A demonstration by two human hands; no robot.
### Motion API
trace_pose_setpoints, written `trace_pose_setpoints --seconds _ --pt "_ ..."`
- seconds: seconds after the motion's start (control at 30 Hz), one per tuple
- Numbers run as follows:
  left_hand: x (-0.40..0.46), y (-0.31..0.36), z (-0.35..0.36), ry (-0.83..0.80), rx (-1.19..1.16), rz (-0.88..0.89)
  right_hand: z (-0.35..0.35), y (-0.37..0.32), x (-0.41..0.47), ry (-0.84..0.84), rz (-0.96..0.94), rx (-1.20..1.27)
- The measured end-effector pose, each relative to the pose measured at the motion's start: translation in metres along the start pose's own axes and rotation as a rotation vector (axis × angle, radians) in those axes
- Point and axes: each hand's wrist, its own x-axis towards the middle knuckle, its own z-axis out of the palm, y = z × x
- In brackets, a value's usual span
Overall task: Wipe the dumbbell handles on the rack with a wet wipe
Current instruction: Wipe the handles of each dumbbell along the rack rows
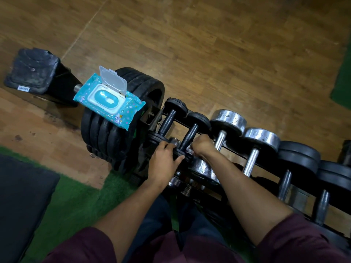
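His left hand (pixel 164 158) grips the near plate of the second black dumbbell (pixel 188 137) on the rack (pixel 266 166), while the right hand (pixel 202 146) bunches a wet wipe (pixel 190 149) low on its handle. If that steadying grip slackens, the dumbbell may roll and pinch fingers.

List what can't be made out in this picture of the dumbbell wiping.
Head view only:
- The wipe: only a pale scrap shows under the right hand, whose curled fingers cover the rest.
- The near end of the second black dumbbell: covered by the left hand gripping it.
- The rack: its lower tiers are hidden behind both forearms, its right end cut by the frame edge.
- The wipes pack: print too small to read fully.
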Motion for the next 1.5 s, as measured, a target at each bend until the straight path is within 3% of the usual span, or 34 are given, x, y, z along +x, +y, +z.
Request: trace_pose_setpoints --seconds 0.13,0.23,0.6,0.83,0.97,1.07,1.23,1.3,1.5 --pt "-0.001 0.001 0.001 0.006 0.005 0.001 -0.01 0.002 0.005 0.206 -0.013 0.281" --pt "-0.002 0.002 0.002 0.014 0.001 -0.002 -0.018 0.0 0.002 0.284 -0.086 0.32" --pt "-0.005 0.004 0.003 0.029 0.001 -0.016 -0.013 0.005 -0.022 -0.093 -0.183 -0.085" --pt "-0.01 0.007 0.003 0.041 -0.044 -0.056 -0.033 0.01 -0.024 -0.182 -0.259 0.186" --pt "-0.021 0.017 0.01 0.087 -0.02 0.012 -0.06 0.019 -0.03 -0.06 -0.318 0.23" --pt "-0.03 0.034 0.019 0.05 -0.042 0.065 -0.08 0.033 -0.028 0.118 -0.365 0.098" --pt "-0.039 0.056 0.034 -0.074 -0.06 0.121 -0.099 0.058 -0.035 0.316 -0.484 -0.339" --pt "-0.04 0.059 0.038 -0.108 -0.054 0.101 -0.096 0.068 -0.035 0.283 -0.534 -0.415" --pt "-0.035 0.062 0.043 -0.156 -0.005 0.053 -0.086 0.085 -0.03 -0.048 -0.68 -0.485"
